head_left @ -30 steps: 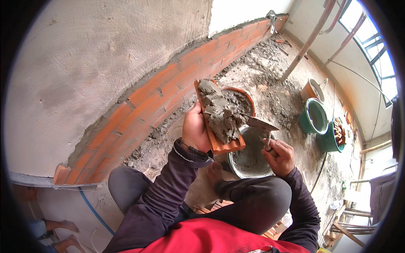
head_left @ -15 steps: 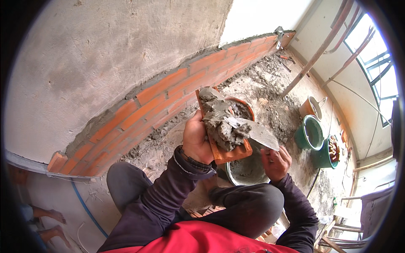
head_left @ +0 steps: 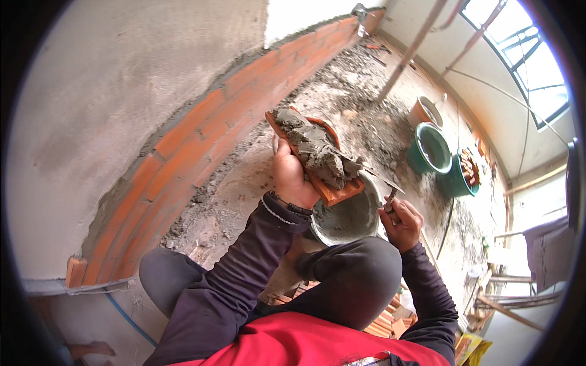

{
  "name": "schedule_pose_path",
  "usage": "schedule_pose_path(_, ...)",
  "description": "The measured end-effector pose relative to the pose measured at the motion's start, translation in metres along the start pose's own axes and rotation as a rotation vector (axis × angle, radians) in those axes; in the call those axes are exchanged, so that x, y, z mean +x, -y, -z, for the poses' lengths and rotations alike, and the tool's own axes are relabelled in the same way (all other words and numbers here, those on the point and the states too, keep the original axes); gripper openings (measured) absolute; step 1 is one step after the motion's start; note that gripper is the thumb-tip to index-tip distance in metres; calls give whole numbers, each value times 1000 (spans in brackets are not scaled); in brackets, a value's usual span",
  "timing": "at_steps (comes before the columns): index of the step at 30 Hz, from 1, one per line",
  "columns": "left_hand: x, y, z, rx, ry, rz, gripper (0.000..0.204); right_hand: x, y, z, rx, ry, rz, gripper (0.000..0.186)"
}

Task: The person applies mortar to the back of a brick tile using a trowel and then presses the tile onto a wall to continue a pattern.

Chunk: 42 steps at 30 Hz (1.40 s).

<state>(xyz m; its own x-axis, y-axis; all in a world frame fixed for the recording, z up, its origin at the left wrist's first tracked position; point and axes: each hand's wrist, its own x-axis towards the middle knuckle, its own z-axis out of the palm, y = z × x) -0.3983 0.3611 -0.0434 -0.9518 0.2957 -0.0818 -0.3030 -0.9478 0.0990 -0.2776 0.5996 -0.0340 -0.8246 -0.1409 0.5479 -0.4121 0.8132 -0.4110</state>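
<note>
In my left hand (head_left: 294, 177) lies an orange brick (head_left: 334, 194), held from below and from its near side. Wet grey mortar (head_left: 312, 146) is heaped unevenly along the brick's top. My right hand (head_left: 401, 223) grips the handle of a trowel (head_left: 384, 180), whose thin blade is edge-on and meets the mortar at the brick's right end. Beneath the brick stands a round mortar bucket (head_left: 351, 229) with grey mix inside. Behind the mortar shows the rim of another orange container (head_left: 330, 129), mostly hidden.
A low brick wall (head_left: 207, 131) with mortar joints runs along the left against a plastered wall (head_left: 134, 73). At the right stand an orange bucket (head_left: 421, 114), a green bucket (head_left: 421, 160) and a green tub (head_left: 456, 183) holding brick pieces. Poles (head_left: 410, 53) lean beyond the rubble.
The trowel has turned from blade flat to edge-on and now sits at the brick's right end. The mortar lies more stretched along the brick. My view has shifted, too.
</note>
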Motion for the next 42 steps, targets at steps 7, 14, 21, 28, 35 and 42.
schedule_pose_path(7, 18, 69, 23, -35, -94, 272, 57, -58, -29, 10, -172, -125, -150, 25)
schedule_pose_path(14, 22, 86, 39, 5, -97, 407, 65, -85, -46, 3, -320, -137, -94, 25)
schedule_pose_path(21, 28, 71, 55, 4, -49, 349, 67, -87, -52, 4, -305, -145, -8, 25)
schedule_pose_path(28, 14, 49, 23, 119, -118, 86, 57, -54, -26, 49, 12, 51, -288, 25)
schedule_pose_path(35, 12, 46, 0, 128, -178, -141, 51, 17, 32, 112, -79, 574, -304, 19)
schedule_pose_path(42, 23, 38, 5, 47, -305, -150, 50, 36, 40, 109, -336, 735, -208, 23)
